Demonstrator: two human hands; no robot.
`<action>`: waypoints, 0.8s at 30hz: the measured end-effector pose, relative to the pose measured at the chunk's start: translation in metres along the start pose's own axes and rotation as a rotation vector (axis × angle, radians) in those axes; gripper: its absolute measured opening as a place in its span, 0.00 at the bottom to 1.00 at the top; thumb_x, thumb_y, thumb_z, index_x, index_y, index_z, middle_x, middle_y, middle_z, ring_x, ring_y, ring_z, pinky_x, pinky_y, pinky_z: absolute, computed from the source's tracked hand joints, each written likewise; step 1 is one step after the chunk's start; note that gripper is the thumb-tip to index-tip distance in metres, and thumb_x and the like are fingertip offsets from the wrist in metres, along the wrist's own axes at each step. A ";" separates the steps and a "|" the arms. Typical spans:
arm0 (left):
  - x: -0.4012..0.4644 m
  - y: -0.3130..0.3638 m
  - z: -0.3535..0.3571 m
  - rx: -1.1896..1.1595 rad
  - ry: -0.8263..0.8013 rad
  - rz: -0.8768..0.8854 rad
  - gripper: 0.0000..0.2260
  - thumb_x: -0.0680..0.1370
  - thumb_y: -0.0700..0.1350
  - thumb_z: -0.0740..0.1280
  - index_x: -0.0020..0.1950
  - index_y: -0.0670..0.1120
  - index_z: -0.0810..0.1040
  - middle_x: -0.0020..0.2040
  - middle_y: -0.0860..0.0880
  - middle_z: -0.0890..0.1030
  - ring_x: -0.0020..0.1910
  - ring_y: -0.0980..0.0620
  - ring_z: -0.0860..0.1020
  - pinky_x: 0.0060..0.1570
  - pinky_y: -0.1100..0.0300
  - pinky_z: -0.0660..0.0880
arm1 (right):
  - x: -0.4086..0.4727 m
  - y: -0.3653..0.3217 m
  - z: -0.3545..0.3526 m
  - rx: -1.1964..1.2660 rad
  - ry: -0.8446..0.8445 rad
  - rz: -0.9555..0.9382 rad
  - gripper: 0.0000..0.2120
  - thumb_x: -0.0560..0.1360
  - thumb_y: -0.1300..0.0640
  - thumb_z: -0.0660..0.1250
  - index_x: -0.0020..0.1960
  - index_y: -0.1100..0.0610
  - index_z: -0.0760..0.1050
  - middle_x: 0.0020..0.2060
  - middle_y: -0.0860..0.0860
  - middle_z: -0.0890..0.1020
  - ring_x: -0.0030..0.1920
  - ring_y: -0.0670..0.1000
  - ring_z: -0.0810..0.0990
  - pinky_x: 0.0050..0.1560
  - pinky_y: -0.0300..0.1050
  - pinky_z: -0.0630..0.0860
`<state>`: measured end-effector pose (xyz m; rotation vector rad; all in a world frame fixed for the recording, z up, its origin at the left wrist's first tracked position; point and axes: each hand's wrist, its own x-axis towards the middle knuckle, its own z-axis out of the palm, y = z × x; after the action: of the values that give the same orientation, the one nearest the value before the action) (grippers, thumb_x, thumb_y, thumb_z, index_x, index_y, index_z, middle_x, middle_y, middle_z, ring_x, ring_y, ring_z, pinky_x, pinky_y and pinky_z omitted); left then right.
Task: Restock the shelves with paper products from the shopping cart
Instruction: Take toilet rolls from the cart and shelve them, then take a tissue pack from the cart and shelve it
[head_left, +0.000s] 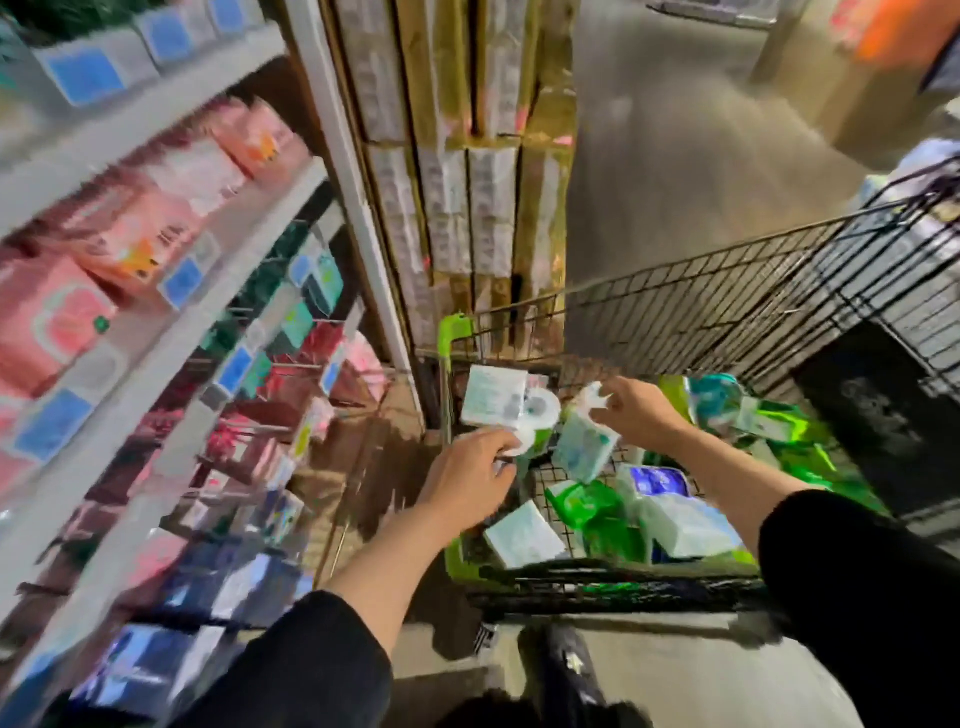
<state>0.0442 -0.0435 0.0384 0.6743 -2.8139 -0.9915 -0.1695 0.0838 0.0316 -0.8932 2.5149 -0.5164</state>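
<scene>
A shop aisle with a grey floor (675, 171) runs ahead, blurred by head motion. On the left, white shelves (171, 317) carry pink packs (52, 322) above and darker blue packs lower down, with blue price tags along the edges. Stacked cardboard boxes (467, 156) stand at the shelf end. A black wire shopping cart (675, 312) with a green corner guard sits in front of the person, loaded with paper products: a flat white tissue pack (522, 535) near the front rail, a blue-labelled white pack (660, 483) and green bags (587, 506) beside it.

Both arms in dark sleeves reach into the cart. The left hand (470, 475) has its grip curled onto a white toilet roll pack (511, 408), fingers at its lower edge. The right hand (631, 410) pinches the bunched top of a pale green tissue pack (584, 444), which hangs tilted above the other goods. The two held packs are just beside each other, over the cart's left front part.
</scene>
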 end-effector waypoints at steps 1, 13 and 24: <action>0.009 0.001 0.015 -0.007 -0.044 -0.025 0.13 0.77 0.44 0.67 0.61 0.49 0.78 0.58 0.52 0.80 0.56 0.52 0.78 0.54 0.59 0.75 | 0.002 0.020 0.003 -0.002 -0.033 0.041 0.18 0.75 0.53 0.70 0.59 0.64 0.77 0.51 0.60 0.83 0.51 0.59 0.80 0.49 0.48 0.73; 0.089 -0.019 0.117 0.052 0.206 -0.553 0.32 0.77 0.43 0.68 0.77 0.42 0.56 0.75 0.41 0.58 0.73 0.43 0.61 0.66 0.55 0.64 | 0.087 0.112 0.077 0.066 -0.251 0.092 0.23 0.74 0.55 0.72 0.65 0.63 0.72 0.59 0.63 0.78 0.61 0.61 0.76 0.54 0.47 0.70; 0.170 -0.072 0.125 0.011 0.256 -0.712 0.54 0.64 0.55 0.79 0.78 0.43 0.48 0.77 0.39 0.49 0.76 0.41 0.54 0.73 0.48 0.59 | 0.167 0.078 0.118 -0.075 -0.128 -0.226 0.25 0.72 0.61 0.68 0.69 0.56 0.73 0.70 0.57 0.70 0.71 0.59 0.64 0.69 0.50 0.61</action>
<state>-0.1084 -0.0943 -0.1157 1.7310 -2.3724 -0.8667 -0.2681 0.0066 -0.1484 -1.2086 2.3447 -0.4205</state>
